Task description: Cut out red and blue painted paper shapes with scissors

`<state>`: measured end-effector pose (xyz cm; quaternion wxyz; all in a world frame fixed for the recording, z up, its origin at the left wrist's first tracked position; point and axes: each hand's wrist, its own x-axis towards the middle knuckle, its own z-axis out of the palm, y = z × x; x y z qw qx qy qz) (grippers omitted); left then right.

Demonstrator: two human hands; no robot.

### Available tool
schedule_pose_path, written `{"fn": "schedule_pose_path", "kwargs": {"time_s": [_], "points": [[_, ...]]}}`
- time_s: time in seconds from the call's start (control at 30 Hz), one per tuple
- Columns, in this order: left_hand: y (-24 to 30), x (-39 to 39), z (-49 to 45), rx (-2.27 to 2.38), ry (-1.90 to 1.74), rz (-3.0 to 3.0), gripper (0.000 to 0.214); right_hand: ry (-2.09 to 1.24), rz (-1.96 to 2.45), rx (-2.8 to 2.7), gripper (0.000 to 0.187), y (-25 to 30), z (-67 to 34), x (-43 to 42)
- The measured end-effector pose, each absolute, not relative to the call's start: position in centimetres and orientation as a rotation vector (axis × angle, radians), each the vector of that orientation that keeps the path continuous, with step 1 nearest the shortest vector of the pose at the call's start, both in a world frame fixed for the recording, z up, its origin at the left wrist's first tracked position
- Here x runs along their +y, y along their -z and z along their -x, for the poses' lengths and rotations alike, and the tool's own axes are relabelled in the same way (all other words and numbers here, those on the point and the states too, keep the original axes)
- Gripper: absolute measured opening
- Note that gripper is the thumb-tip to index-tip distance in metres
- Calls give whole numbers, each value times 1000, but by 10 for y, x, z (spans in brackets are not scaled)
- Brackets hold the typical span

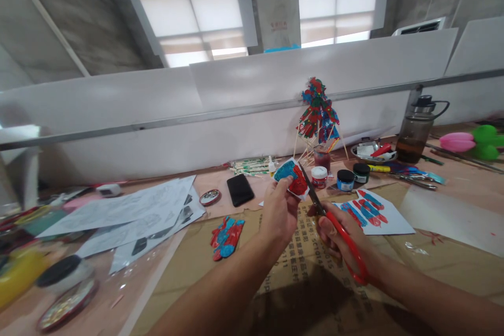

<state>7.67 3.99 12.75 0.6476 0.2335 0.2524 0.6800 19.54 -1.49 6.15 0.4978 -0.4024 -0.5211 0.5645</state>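
Observation:
My left hand (pixel 280 202) pinches a small piece of white paper (pixel 292 177) painted blue and red, held above the cardboard. In my right hand (pixel 340 228) are red-handled scissors (pixel 346 244), their dark blades pointing up and left against the paper's right edge. How far the blades are apart I cannot tell. To the left on the cardboard lies a painted cut-out (pixel 227 237) in red and blue. On the right, partly behind my right hand, rests a larger white sheet (pixel 388 220) with red and blue painted shapes.
Flat cardboard (pixel 185 283) covers the work area. Behind it stand paint jars (pixel 345 180), a black phone (pixel 240 190), a painted paper figure on sticks (pixel 316 110) and a bottle (pixel 415 128). Drawing sheets (pixel 149 215) and a lidded jar (pixel 65 273) are at left.

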Motion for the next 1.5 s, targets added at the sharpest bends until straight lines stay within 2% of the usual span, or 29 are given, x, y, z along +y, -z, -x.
{"fn": "schedule_pose_path", "kwargs": {"time_s": [0.3,0.63,0.8,1.17,1.5], "points": [[-125,44,-72,637,-1528,-595,20,-1343,1014,-1311,49,-68,-194,-14],[-126,43,-73,653,-1524,-596,22,-1305,918,-1325,37,-61,-196,-12],[-128,43,-72,638,-1528,-578,23,-1341,935,-1287,37,-60,-196,-12],[-130,40,-72,672,-1498,-625,22,-1182,993,-1432,42,-63,-197,-12],[-126,42,-72,659,-1485,-656,19,-1127,941,-1431,35,-67,-198,-12]]}}
